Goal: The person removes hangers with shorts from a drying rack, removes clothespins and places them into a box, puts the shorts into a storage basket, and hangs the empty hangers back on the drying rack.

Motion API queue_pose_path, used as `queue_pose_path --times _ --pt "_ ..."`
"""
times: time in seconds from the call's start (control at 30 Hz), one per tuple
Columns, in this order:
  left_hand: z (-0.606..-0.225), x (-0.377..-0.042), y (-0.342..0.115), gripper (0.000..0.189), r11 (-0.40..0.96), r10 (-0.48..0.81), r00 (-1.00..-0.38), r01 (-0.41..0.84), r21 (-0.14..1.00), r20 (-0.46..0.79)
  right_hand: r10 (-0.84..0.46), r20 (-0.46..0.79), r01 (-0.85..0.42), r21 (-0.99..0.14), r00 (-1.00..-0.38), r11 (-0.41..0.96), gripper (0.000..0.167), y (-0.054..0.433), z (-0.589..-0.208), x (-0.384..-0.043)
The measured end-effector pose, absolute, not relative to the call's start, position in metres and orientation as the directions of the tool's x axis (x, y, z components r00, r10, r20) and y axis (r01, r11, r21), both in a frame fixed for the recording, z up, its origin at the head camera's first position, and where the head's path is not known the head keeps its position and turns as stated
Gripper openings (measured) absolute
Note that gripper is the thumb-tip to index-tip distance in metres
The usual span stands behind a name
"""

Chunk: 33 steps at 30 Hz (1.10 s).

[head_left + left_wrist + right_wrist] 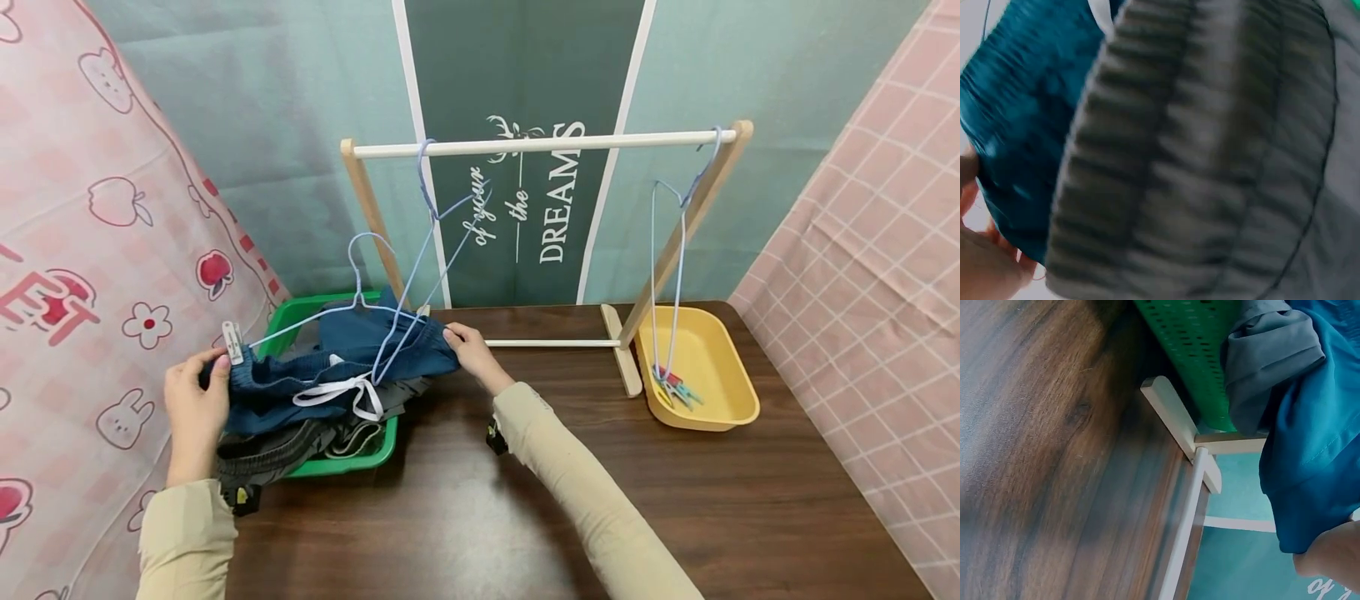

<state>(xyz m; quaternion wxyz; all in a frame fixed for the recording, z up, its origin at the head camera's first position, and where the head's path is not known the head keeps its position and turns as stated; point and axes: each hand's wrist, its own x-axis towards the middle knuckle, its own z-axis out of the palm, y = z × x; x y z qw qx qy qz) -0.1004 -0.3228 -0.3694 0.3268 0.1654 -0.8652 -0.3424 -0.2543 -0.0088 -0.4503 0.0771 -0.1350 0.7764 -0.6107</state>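
Observation:
Blue shorts or trousers (281, 375) with a white drawstring (337, 390) are held by both ends of their waistband, above the heaped green basket. My left hand (197, 396) pinches the left end, beside a white clothespin (233, 342) that clips it to a pale blue hanger (358, 287). At the right end, my right hand (474, 354) grips the waistband between thumb and fingers. In the left wrist view, the blue cloth (1022, 112) lies against my left fingers, partly behind a grey waistband (1166, 150). Cloth hides some fingers of both hands.
A green basket (386, 446) holds dark garments. The rack's white rail (540, 145) carries two more hangers, one (424, 250) crossing in front of the blue garment, another (678, 250) at the right. A yellow tray (716, 367) holds several coloured clothespins (677, 387).

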Motion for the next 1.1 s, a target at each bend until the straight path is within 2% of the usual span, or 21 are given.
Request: queue_pose_path --times 0.17,0.23,0.3,0.43,0.57,0.67,0.87,1.1 --pt "-0.365 -0.097 -0.327 0.033 0.774 -0.421 -0.826 -0.112 0.623 0.374 -0.27 0.014 -0.073 -0.975 -0.963 0.21 0.025 -0.002 -0.448 -0.253" --pt "-0.364 -0.097 -0.326 0.035 0.768 -0.424 -0.838 -0.132 0.626 0.344 -0.26 0.009 -0.064 -0.977 -0.966 0.205 0.025 0.0 -0.449 -0.254" --pt "-0.364 -0.097 -0.322 0.035 0.741 -0.457 -0.822 -0.141 0.656 0.339 -0.252 -0.001 -0.053 -0.977 -0.968 0.207 0.026 0.001 -0.449 -0.254" --pt "-0.363 -0.098 -0.312 0.031 0.66 -0.543 -0.753 -0.108 0.743 0.373 -0.257 -0.016 -0.046 -0.971 -0.966 0.234 0.028 0.002 -0.454 -0.257" --pt "-0.357 -0.099 -0.303 0.031 0.65 -0.557 -0.691 -0.018 0.759 0.461 -0.272 -0.026 -0.053 -0.958 -0.962 0.281 0.03 0.006 -0.449 -0.259" --pt "-0.349 -0.101 -0.294 0.032 0.663 -0.57 -0.652 -0.005 0.749 0.5 -0.243 -0.007 -0.063 -0.958 -0.97 0.278 0.028 0.011 -0.443 -0.262" --pt "-0.338 -0.103 -0.28 0.035 0.683 -0.565 -0.634 0.0 0.73 0.528 -0.013 0.113 -0.114 -0.979 -0.994 0.167 0.022 0.019 -0.415 -0.268" --pt "-0.334 -0.106 -0.271 0.034 0.69 -0.545 -0.632 0.036 0.723 0.551 0.193 0.291 -0.306 -0.951 -0.937 -0.05 0.016 0.014 -0.357 -0.26"
